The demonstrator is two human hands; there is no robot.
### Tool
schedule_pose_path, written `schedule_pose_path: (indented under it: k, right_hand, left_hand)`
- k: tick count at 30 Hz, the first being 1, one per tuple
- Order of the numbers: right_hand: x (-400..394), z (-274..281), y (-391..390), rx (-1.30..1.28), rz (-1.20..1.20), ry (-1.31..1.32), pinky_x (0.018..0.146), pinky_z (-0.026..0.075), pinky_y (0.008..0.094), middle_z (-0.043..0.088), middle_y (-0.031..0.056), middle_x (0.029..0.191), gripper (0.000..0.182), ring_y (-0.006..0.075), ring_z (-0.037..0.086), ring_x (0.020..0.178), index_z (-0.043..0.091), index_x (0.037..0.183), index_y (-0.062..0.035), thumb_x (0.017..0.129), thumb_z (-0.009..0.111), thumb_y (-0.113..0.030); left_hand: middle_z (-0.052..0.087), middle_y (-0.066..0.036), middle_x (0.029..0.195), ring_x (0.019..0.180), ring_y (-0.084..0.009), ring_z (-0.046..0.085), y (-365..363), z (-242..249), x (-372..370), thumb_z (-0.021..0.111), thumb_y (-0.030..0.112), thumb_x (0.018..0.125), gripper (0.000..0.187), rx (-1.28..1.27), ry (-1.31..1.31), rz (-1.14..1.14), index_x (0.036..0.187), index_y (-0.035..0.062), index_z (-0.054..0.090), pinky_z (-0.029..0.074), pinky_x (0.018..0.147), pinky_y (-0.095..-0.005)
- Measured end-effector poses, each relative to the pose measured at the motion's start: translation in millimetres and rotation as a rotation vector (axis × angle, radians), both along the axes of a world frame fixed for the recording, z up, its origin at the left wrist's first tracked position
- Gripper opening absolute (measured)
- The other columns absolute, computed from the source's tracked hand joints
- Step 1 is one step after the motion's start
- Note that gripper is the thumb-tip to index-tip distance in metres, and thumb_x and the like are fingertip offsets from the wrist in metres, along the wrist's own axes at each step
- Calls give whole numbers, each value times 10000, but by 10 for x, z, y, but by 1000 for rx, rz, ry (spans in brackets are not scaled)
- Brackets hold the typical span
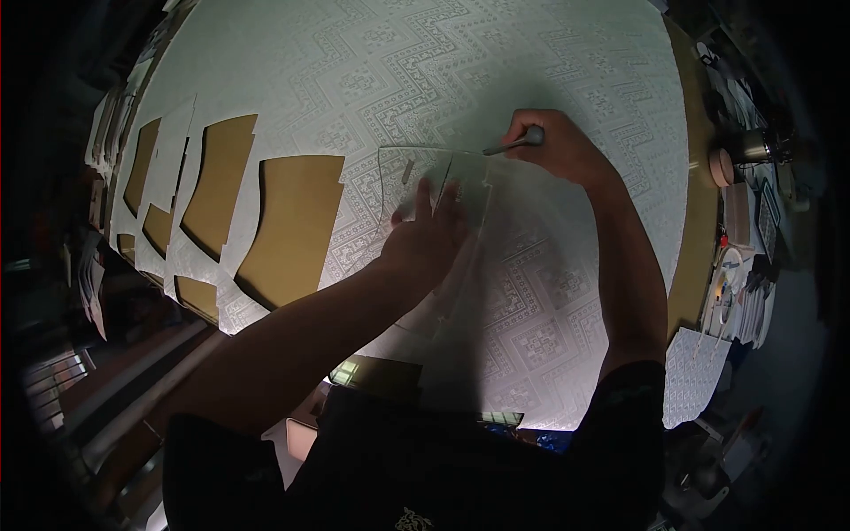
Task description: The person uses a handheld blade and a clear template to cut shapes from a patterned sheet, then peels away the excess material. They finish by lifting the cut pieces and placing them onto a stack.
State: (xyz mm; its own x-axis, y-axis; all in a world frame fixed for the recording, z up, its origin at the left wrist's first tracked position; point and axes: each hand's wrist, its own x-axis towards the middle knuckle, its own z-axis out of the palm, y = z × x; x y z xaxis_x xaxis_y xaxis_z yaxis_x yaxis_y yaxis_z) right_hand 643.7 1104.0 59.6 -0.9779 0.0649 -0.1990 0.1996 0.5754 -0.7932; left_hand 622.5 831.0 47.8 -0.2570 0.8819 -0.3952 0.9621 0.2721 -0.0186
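Observation:
A pale sheet (549, 265) with an embossed zigzag pattern covers the table. On it lies a clear template (398, 168) with slots and a thin dark outline. My left hand (428, 237) presses down on the template, fingers spread. At the template's upper right corner, my right hand (562, 146) is closed around a small cutting knife (529, 137). The knife's dark rounded end shows, and its thin tip points left to the template's edge. My left hand and forearm hide the template's lower part.
Cut-out openings at left bare the tan tabletop (288, 208). Along the right edge stand a metal cup (753, 144), a pinkish roll (721, 166) and stacked papers (753, 310). A patterned piece (697, 376) hangs at lower right.

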Motion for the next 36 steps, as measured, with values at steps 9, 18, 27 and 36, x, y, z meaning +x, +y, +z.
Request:
schedule_pose_path:
  k: [9,18,27,36]
  right_hand:
    - [-459,-2,-306,-57,165,52,783,498,301,684,28,876,127,114,611,837,674,930,-16,853,774,-8]
    - [-356,-81,-315,-20,106,73,822,507,305,700,31,908,141,131,636,882,702,969,-19,854,782,-34]
    - [-356,-67,-320,4,125,83,851,506,306,707,28,922,141,134,642,901,721,992,-31,864,777,-52]
    - [-372,-34,-340,19,125,72,853,506,305,708,22,934,152,132,641,908,715,998,-41,863,781,-55]
  left_hand:
    - [132,-261,1695,1527,-568,157,-7,-22,20,514,126,1016,600,-14,-135,105,1566,3,309,443,1043,-716]
    - [180,-361,1632,1477,-585,272,-112,109,-24,944,208,659,1170,-42,24,-32,1589,35,256,598,971,-532]
    - [135,-333,1653,1539,-507,179,-95,270,-113,1028,252,473,1419,-146,-147,136,1611,70,200,593,1011,-476]
    - [216,-396,1602,1490,-582,236,-163,-93,-86,1022,272,476,1376,2,-45,92,1584,1,253,588,1002,-500]
